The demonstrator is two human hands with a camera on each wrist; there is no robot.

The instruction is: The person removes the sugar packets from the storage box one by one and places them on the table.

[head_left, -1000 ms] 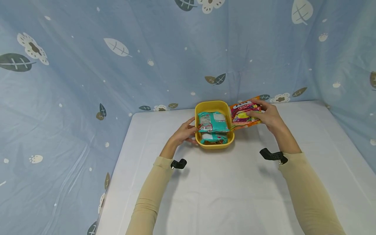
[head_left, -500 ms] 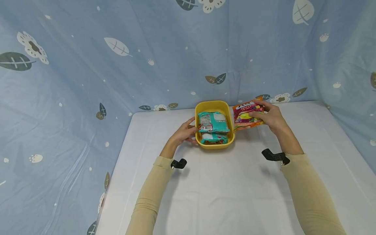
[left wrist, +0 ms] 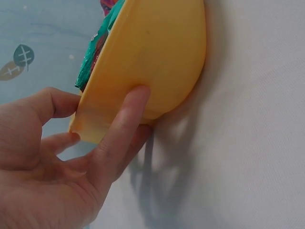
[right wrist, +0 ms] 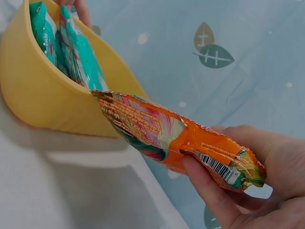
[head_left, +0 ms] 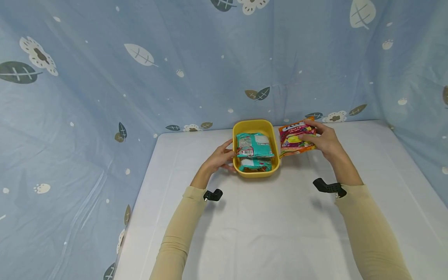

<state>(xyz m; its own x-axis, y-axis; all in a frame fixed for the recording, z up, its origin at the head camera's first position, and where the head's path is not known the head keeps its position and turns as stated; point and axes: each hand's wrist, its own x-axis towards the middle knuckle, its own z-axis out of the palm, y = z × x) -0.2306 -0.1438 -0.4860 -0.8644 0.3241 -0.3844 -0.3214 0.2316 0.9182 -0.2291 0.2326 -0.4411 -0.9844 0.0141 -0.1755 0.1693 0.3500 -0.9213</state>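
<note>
A yellow plastic tub stands at the back of the table. Inside it lie two teal snack packets, one behind the other. My left hand rests with spread fingers against the tub's left outer wall; in the left wrist view one fingertip presses the yellow side and others touch near the rim. My right hand pinches an orange and magenta candy packet, printed FRUITS, by its right end. In the right wrist view the packet's far corner overlaps the tub's rim, and its barcode side shows.
A white cloth covers the table. Directly behind the tub hangs a blue curtain with leaf and flower prints. Each wrist carries a black camera mount, the left one and the right one.
My right hand has moved slightly to the right with the candy packet, drawing it off the tub's right rim. The left hand and the tub have stayed in place.
</note>
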